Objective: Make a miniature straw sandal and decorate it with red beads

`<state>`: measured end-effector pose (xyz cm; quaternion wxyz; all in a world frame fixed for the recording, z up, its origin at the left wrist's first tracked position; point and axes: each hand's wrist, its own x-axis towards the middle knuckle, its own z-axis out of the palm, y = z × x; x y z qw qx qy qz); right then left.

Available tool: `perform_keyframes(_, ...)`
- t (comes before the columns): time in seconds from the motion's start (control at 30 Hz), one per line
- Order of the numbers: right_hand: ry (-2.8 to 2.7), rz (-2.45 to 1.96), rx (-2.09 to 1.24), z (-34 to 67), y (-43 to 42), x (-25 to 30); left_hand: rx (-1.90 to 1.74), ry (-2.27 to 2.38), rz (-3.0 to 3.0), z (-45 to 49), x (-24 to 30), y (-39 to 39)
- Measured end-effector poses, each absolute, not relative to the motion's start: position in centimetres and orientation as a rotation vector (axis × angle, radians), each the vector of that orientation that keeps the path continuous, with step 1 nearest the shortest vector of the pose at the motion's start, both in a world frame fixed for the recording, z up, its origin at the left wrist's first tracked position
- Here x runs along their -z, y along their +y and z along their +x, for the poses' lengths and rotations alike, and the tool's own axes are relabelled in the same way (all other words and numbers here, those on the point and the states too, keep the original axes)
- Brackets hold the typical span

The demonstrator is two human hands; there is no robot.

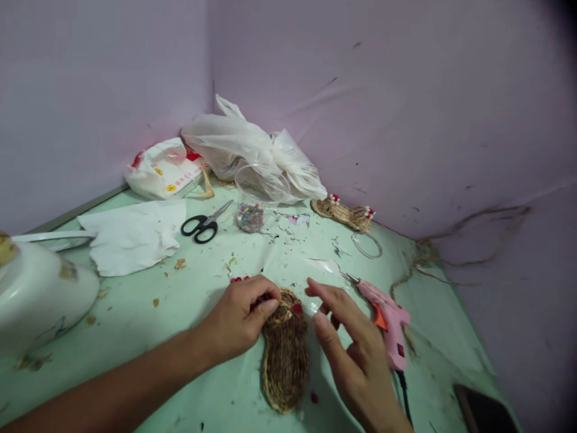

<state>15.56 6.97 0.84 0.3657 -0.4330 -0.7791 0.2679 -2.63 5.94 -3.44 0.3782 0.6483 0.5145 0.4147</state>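
A small woven straw slipper (285, 361) lies on the green tabletop in front of me, its heel end toward me. My left hand (241, 313) is closed at its far end, thumb and forefinger pinching the upper left edge; anything smaller between the fingertips is hidden. A dark red bead (296, 308) sits on the slipper's far end. To the right, my right hand (354, 349) is open, thumb and fingers apart and clear of the slipper. Red beads (238, 279) show just behind my left hand. Another red bead (314, 398) lies beside the slipper's near end.
A pink glue gun (387, 322) lies right of my right hand. Farther back are black-handled scissors (202, 227), a container of colourful beads (250, 218), white cloth (135, 237), plastic bags (256, 150) and another beaded woven slipper (340, 214). A white pot (40, 294) stands left.
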Motion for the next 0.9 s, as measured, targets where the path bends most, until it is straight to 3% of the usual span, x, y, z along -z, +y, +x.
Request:
perform_keyframes(0.2, -1.797, -1.231, -0.667, 16.2, 7.4, -0.5, -0.991, 1.356, 1.652, -2.8, 3.5, 6.0)
perform_keyframes(0.43, -1.850, -1.212, -0.726, 15.7, 7.5, -0.1, -0.996, 1.375, 1.683, -2.7, 3.0, 6.2)
perform_keyframes(0.9, -2.058, -1.230, -0.516, 14.7, 7.5, -0.2, -1.026, 1.386, 1.713, -2.6, 2.9, 6.2)
